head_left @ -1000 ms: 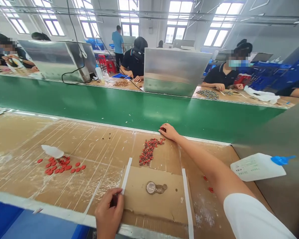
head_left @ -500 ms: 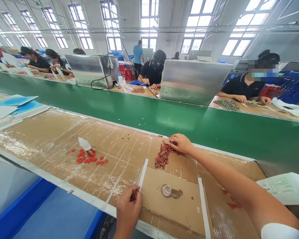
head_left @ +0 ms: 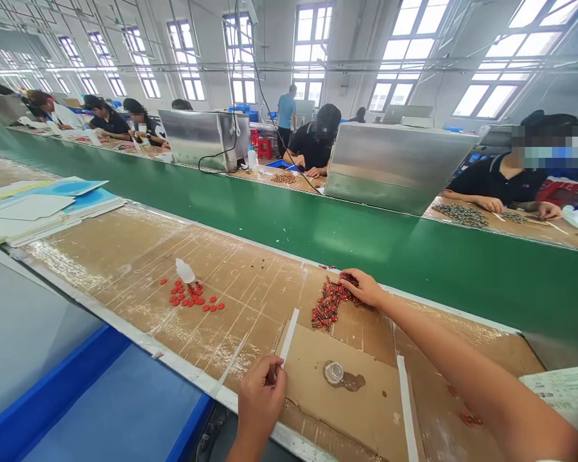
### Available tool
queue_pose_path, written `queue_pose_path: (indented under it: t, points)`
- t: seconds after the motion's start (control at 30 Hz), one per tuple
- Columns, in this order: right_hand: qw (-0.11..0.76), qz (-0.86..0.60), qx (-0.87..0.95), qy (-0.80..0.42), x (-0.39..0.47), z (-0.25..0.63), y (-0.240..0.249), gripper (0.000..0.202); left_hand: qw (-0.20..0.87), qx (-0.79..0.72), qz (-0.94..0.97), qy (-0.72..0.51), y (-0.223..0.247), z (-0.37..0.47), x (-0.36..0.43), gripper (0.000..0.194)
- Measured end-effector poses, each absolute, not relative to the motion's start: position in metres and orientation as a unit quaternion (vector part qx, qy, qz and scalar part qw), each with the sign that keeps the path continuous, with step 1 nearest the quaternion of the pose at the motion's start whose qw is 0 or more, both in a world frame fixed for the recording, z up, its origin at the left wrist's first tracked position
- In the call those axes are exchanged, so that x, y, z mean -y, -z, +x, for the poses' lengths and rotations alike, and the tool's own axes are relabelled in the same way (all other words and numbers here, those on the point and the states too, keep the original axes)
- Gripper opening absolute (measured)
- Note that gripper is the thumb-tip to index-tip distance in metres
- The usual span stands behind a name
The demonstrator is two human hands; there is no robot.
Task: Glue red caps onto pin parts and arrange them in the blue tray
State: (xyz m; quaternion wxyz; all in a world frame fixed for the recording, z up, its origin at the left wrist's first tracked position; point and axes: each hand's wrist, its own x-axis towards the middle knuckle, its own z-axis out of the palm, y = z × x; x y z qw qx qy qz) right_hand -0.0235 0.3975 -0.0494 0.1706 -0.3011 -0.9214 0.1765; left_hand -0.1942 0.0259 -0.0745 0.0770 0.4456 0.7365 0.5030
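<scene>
My left hand [head_left: 262, 390] is closed near the table's front edge, thumb and fingers pinched on the lower end of a white strip [head_left: 290, 335]. That strip slants up along the left side of a flat cardboard piece [head_left: 313, 410]. My right hand [head_left: 363, 289] reaches forward to a pile of small red and dark pieces [head_left: 325, 311]. Its fingers are bent and apart, touching the pile's upper right part; the fingertips are partly hidden among the pieces. A small clear cup [head_left: 334, 373] stands on the cardboard beside a wet brown patch.
Red discs [head_left: 185, 300] lie by a white bottle [head_left: 185, 271] on the left. Another white strip [head_left: 407, 407] runs along the cardboard's right side. Beyond the table is a green belt [head_left: 270, 218], with people working behind metal boxes [head_left: 399, 167]. Paper sheets [head_left: 43, 208] lie far left.
The view has turned slightly left, so everything appears shifted to the right. My right hand stays at the pile, its fingers slightly shifted; my left hand keeps its pinch on the strip.
</scene>
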Motion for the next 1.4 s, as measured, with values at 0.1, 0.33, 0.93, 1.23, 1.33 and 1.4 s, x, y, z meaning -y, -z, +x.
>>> queue_pose_path:
  t: [0.1,0.33,0.93,1.23,1.33,1.4]
  points:
    - [0.178,-0.263,0.93,-0.185,-0.386,-0.026,0.044,0.045,0.08,-0.737,0.442,-0.505,0.077,-0.194,-0.026,0.015]
    - [0.169,-0.324,0.907,-0.208,-0.407,-0.056,0.038,0.051,0.082,-0.741,0.437,-0.503,0.075,-0.194,-0.027,0.016]
    - [0.113,-0.194,0.94,-0.255,-0.408,-0.097,0.034,0.048,0.063,-0.736,0.438,-0.512,0.071,-0.194,-0.027,0.015]
    - [0.211,-0.337,0.882,-0.252,-0.388,-0.036,0.026,0.047,0.066,-0.721,0.458,-0.516,0.069,-0.193,-0.026,0.014]
    - [0.21,-0.378,0.866,-0.25,-0.377,-0.023,0.035,0.047,0.064,-0.72,0.464,-0.513,0.069,-0.193,-0.026,0.015]
    - [0.21,-0.383,0.863,-0.256,-0.363,-0.019,0.04,0.047,0.064,-0.718,0.468,-0.512,0.069,-0.192,-0.025,0.015]
